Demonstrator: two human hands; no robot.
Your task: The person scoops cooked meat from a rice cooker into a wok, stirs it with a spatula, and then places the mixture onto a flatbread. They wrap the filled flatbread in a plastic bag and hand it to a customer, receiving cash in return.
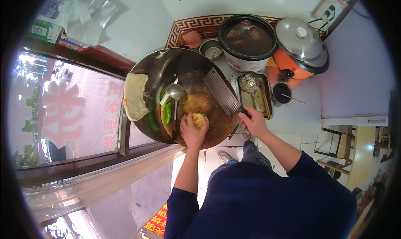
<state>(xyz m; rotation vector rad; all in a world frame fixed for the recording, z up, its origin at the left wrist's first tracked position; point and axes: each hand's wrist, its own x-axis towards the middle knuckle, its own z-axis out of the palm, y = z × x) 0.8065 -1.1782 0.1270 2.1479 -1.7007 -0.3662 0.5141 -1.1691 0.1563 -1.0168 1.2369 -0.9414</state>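
My left hand [192, 132] has its fingers around a round browned flatbread [199, 120], held down on a round wooden cutting board [216, 131]. My right hand [255, 123] grips the dark handle of a broad cleaver [221, 91]. Its blade looks striped and points away to the upper left, apart from the bread. The board sits inside a large round metal pan [147, 62]. Left of the bread lie a metal ladle [175, 91], a green pepper [167, 113] and a pale green-handled utensil [164, 98], partly hidden by the ladle.
A folded cloth [136, 96] hangs over the pan's left rim. To the right are a tray [247, 98] with a skimmer [249, 82], and a cup of dark liquid [277, 98]. Behind stand an open pot of broth [247, 40] and a lidded orange cooker [294, 58]. A window [78, 113] is left.
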